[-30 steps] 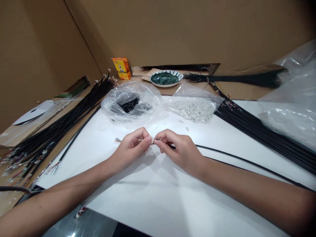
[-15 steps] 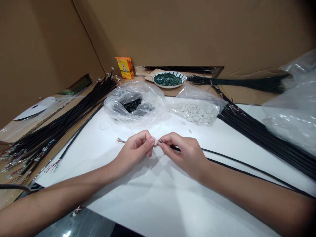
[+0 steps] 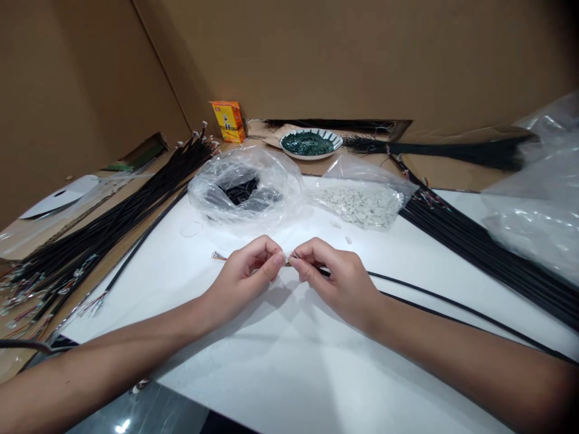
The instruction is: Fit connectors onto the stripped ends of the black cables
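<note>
brown cardboard walls (image 3: 339,54) rise behind a white board (image 3: 280,361), over which a thin black cable (image 3: 461,303) trails from the right hand (image 3: 337,274), pinching its end beside the left hand (image 3: 246,268). behind, a yellow-orange box (image 3: 227,122) bears dark characters too small to read; coloured wires (image 3: 219,256) poke from the left hand's pinch.

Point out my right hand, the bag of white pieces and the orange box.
Right hand (image 3: 341,276): head view, back of hand.
Bag of white pieces (image 3: 344,172): head view, its clear plastic.
Orange box (image 3: 227,122): head view, front face.
</note>
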`<act>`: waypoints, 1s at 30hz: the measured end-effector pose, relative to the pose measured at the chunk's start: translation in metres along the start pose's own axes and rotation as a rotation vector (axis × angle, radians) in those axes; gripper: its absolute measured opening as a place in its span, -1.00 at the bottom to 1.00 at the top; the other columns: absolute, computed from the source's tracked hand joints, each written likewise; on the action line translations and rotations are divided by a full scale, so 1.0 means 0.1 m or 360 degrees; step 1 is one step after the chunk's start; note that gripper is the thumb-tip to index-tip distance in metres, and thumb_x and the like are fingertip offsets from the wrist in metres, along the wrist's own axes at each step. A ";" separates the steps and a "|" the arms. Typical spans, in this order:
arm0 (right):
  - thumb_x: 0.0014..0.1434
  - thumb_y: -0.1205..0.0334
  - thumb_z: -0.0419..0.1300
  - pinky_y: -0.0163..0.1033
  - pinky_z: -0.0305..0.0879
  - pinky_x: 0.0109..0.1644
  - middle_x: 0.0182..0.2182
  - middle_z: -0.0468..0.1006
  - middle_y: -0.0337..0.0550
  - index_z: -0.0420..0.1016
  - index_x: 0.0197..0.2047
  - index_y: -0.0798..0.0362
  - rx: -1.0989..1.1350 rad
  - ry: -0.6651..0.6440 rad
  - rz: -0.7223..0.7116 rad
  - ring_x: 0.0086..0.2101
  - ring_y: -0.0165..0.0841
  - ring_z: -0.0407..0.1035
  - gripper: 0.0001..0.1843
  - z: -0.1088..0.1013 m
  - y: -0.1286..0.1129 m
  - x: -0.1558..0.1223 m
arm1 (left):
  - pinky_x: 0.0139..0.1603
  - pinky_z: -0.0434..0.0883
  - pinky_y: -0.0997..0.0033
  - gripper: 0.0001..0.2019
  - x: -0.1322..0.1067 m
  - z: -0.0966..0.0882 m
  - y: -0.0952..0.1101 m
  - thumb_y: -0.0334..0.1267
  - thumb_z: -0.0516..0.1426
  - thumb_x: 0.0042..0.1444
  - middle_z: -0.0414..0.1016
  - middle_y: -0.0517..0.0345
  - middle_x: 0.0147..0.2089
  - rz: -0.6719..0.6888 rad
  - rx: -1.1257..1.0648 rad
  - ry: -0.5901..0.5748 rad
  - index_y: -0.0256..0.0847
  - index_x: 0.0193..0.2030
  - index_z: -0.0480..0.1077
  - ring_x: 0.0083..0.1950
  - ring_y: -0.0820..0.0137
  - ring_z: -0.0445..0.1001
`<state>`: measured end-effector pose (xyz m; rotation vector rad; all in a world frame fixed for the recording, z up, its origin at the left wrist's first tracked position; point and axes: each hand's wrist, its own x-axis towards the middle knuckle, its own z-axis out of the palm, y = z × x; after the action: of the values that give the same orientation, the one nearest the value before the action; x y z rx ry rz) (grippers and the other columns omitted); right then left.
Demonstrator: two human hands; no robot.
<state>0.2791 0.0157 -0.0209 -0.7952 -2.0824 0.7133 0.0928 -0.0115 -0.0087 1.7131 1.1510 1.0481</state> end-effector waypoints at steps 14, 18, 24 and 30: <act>0.30 0.14 0.03 -0.35 0.13 -0.39 -0.51 0.36 -0.31 0.32 -0.33 0.07 0.0240 -0.0054 0.0014 -0.49 -0.51 0.23 -0.78 -0.01 -0.04 -0.03 | -0.43 0.15 0.53 -0.82 -0.01 -0.01 0.00 -0.22 -0.01 0.27 0.20 0.25 -0.46 0.0285 0.0176 -0.0054 -0.24 -0.33 0.25 -0.45 0.57 0.18; 0.30 0.16 0.04 -0.36 0.13 -0.41 -0.53 0.36 -0.33 0.31 -0.36 0.07 0.0242 -0.0056 0.0031 -0.51 -0.53 0.22 -0.78 -0.01 -0.05 -0.03 | -0.41 0.17 0.51 -0.81 -0.01 -0.02 0.01 -0.22 0.00 0.26 0.23 0.22 -0.43 0.0350 0.0210 -0.0054 -0.25 -0.34 0.26 -0.41 0.55 0.21; 0.28 0.17 0.04 -0.36 0.12 -0.43 -0.55 0.38 -0.34 0.31 -0.37 0.08 0.0155 0.0021 0.0006 -0.54 -0.53 0.22 -0.78 0.01 -0.07 -0.03 | -0.46 0.14 0.52 -0.77 -0.01 -0.01 0.01 -0.14 -0.01 0.26 0.23 0.23 -0.45 0.0117 0.0035 -0.0118 -0.25 -0.35 0.23 -0.44 0.56 0.19; 0.25 0.21 0.06 -0.37 0.10 -0.46 -0.54 0.38 -0.32 0.31 -0.36 0.09 0.0087 0.0079 -0.0113 -0.55 -0.53 0.22 -0.83 0.04 -0.04 -0.04 | -0.47 0.09 0.52 -0.72 -0.01 0.01 0.00 -0.11 -0.05 0.28 0.11 0.27 -0.50 0.0155 0.0037 -0.0169 -0.24 -0.37 0.23 -0.47 0.58 0.09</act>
<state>0.2763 0.0090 -0.0223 -0.6983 -2.0275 0.7015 0.0929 -0.0126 -0.0095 1.8359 1.0252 0.9930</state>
